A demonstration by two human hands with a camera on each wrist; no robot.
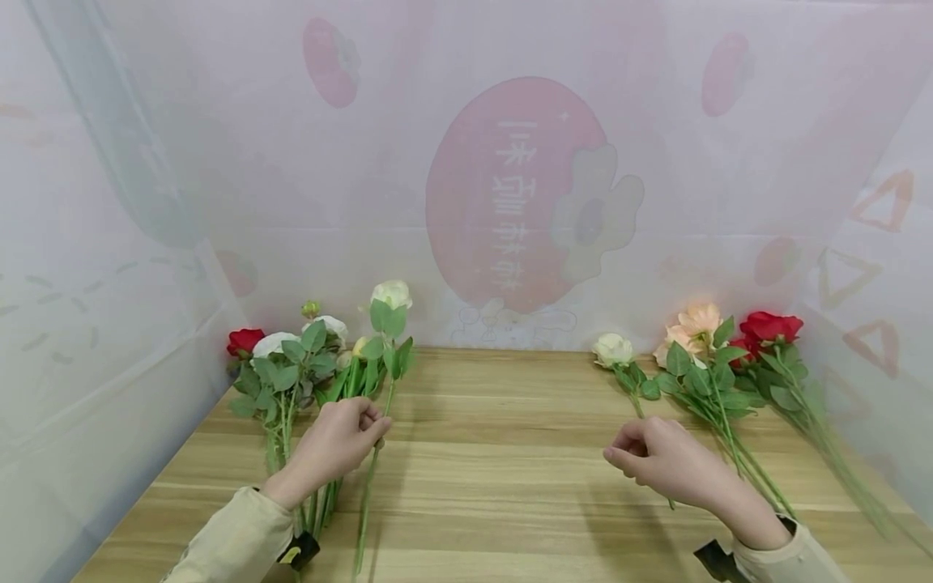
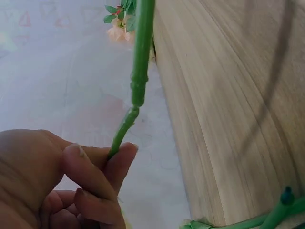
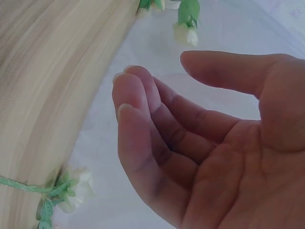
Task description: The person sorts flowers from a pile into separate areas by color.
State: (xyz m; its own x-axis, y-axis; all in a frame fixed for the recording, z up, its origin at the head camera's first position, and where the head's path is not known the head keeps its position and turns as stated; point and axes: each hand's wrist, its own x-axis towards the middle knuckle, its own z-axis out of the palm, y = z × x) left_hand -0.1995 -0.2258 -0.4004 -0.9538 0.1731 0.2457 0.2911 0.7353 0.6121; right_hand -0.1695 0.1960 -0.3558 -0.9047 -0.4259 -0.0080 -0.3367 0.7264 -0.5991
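Free tabletop [image 1: 496, 461] lane (leafy obstacles alongside: left flowers [image 1: 286, 376], right flowers [image 1: 722, 376]).

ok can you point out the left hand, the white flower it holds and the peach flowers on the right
Left hand [image 1: 334, 437], head view, on the back of the hand.
White flower [image 1: 392, 293], head view, on the bloom's petals.
Peach flowers [image 1: 701, 317], head view, on the upper petals.

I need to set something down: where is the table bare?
The table's wide middle, between the rose in the left hand and the single white rose by the right hand. It's crowded at the left bunch and, far right, around peach flowers and red roses.
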